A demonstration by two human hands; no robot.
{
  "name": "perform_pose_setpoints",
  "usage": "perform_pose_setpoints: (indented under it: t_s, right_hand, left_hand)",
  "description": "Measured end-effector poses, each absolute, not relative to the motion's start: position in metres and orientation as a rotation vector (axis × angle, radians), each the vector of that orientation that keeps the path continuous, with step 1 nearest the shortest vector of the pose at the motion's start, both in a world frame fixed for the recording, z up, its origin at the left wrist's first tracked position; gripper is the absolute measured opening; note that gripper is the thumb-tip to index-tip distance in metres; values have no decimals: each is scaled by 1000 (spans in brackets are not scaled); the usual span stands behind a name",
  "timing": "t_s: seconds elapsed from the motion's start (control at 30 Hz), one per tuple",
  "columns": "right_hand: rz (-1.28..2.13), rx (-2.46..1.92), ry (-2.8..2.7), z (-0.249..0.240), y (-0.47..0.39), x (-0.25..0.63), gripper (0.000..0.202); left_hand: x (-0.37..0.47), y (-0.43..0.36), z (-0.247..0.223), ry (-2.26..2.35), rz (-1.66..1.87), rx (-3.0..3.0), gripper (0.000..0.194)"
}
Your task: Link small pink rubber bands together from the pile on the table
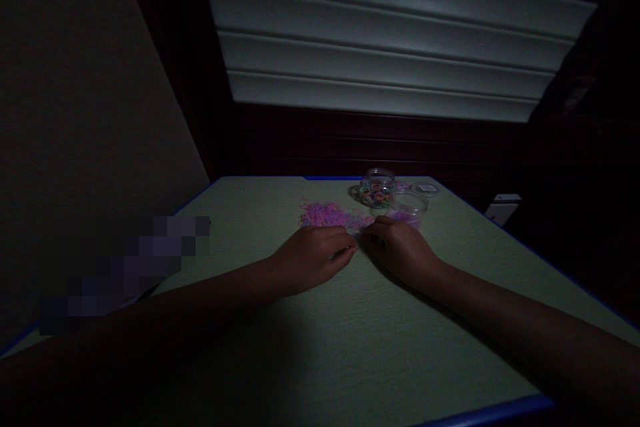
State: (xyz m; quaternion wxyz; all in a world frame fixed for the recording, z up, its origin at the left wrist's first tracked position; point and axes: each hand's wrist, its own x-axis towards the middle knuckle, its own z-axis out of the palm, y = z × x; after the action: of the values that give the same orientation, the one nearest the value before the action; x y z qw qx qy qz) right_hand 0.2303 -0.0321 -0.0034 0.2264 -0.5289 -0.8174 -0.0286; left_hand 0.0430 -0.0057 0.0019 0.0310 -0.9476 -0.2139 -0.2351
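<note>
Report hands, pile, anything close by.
Left hand, right hand close together, grip contents unclear. Pink-purple pile loose on table, just beyond. Multicolored jar, pinkish jar beyond right hand.

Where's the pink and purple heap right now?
In the head view, the pink and purple heap lies near the middle, on the table, just beyond the left hand and left of the jar of colorful rings.

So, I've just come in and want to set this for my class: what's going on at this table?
Someone's bare left hand and right hand are close together over a table, fingers bent; it's too dark to tell what they hold. A pile of pinkish-purple strands lies just beyond. Past the right hand stand a clear jar with pinkish contents and a jar of multicoloured rings.
</note>
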Motion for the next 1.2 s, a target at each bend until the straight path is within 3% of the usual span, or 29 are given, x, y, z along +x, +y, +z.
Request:
perform_pose_setpoints:
  t_s: [1.2]
  right_hand:
    - [-140,-1268,-2324,25,-56,242,19]
  left_hand:
    - [40,-4,-3,-728,-896,-2781,27]
